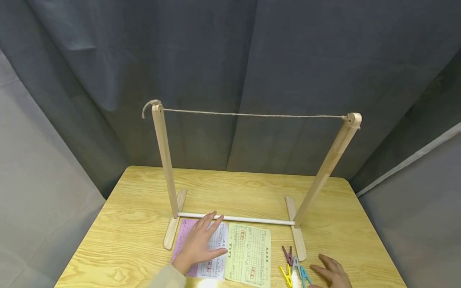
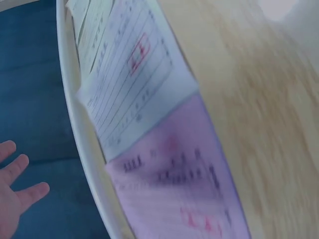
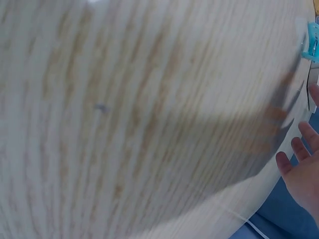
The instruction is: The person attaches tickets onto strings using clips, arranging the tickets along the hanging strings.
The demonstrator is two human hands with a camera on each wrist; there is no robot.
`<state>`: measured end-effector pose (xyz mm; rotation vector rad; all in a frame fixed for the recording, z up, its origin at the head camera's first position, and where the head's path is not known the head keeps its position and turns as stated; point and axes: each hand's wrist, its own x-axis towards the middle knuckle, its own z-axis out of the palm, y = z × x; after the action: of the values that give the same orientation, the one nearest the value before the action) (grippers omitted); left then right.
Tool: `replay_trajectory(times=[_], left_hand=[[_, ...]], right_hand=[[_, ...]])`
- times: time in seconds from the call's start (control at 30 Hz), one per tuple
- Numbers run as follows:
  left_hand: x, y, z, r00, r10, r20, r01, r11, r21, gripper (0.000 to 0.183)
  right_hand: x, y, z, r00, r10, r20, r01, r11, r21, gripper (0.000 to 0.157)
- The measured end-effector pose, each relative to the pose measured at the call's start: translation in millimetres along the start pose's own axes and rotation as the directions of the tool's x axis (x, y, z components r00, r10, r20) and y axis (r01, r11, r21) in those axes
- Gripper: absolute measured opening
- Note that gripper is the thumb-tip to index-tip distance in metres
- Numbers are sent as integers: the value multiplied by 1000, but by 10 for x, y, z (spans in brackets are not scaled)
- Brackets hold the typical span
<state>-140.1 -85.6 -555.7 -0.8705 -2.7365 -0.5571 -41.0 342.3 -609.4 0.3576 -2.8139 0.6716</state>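
In the head view my left hand, fingers spread and holding nothing, is over a purple-and-white printed form. Whether it touches the paper I cannot tell. Right of that form lies a green-and-yellow printed form. My right hand is at the lower right with nothing in it, its fingers loosely bent. Just left of it lie several clothespins: a dark purple one, a yellow one, a grey one and a blue one. The right wrist view shows the blue clothespin beyond the fingers.
A wooden stand rises behind the forms, with a left post, a right post and a white crossbar low between them. A twine line stretches between the post tops. Dark curtains hang behind the wooden table.
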Motion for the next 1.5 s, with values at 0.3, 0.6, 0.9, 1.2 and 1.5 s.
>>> replay_trajectory(times=[0.3,0.6,0.9,1.2,1.5], left_hand=[[157,142,217,997,-26,74,32,996,-80,88],[335,270,422,991,-55,119,68,992,-104,76],[446,310,649,988,-115,101,132,974,-184,68],[525,372,806,982,-174,80,188,951,-244,63],[576,425,937,972,-215,98,231,950,-211,64]], right_hand=[[3,19,48,1000,-3,11,3,1000,-15,51],[12,2,38,999,6,39,-7,1000,13,34],[2,-12,10,1000,-21,20,21,1000,14,21],[-41,53,33,998,-32,-48,33,999,11,18],[-59,-5,1,993,105,53,-109,991,78,9]])
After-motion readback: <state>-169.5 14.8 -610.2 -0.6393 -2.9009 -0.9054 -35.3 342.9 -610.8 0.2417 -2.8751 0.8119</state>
